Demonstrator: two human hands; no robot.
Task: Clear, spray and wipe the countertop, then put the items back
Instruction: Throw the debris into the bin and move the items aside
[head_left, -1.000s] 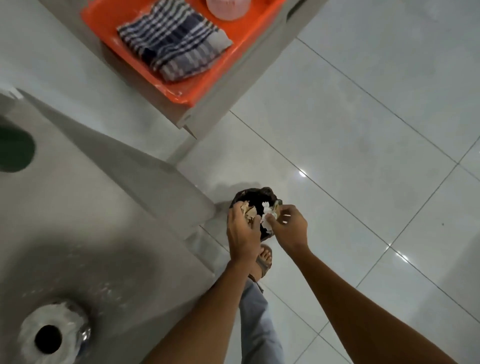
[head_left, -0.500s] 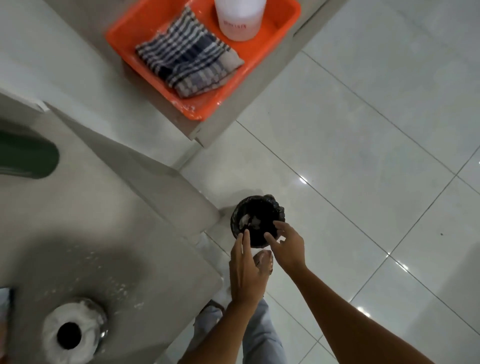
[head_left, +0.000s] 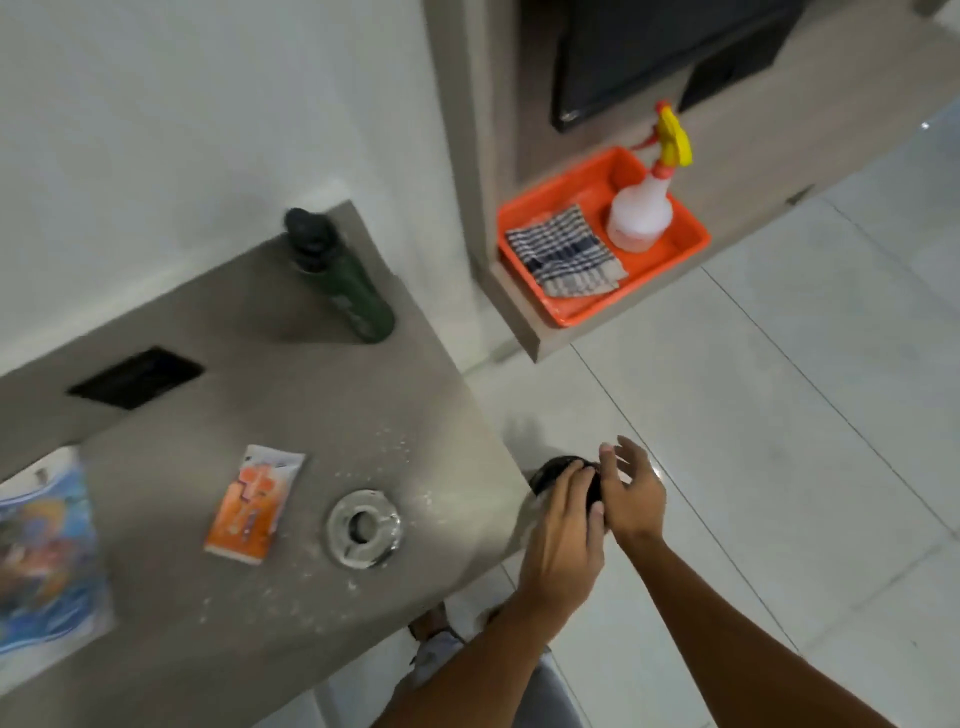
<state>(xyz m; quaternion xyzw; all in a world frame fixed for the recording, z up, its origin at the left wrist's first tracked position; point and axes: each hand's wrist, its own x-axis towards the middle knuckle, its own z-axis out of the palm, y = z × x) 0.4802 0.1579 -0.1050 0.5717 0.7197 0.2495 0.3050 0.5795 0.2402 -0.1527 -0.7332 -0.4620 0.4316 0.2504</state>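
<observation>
The grey countertop (head_left: 270, 415) carries a dark green bottle (head_left: 345, 280), an orange sachet (head_left: 254, 504), a round metal ashtray (head_left: 363, 527), a colourful packet (head_left: 44, 551) at the left edge, and white crumbs. Off the counter's right corner, my left hand (head_left: 563, 540) and my right hand (head_left: 631, 493) hover side by side above a small black-lined bin (head_left: 553, 470) on the floor. Both hands hold nothing, fingers apart. An orange tray (head_left: 675, 260) on a low shelf holds a checked cloth (head_left: 566, 252) and a white spray bottle (head_left: 644, 208) with a yellow trigger.
A black rectangular recess (head_left: 135, 376) is set into the countertop at the back left. White wall stands behind the counter. A dark panel (head_left: 649, 52) hangs above the shelf. Pale floor tiles (head_left: 779, 441) spread to the right. My foot shows below the counter edge.
My hands dropped the scraps into the bin and drew back empty. The view has lifted from the floor, and the countertop and the whole tray have come into sight.
</observation>
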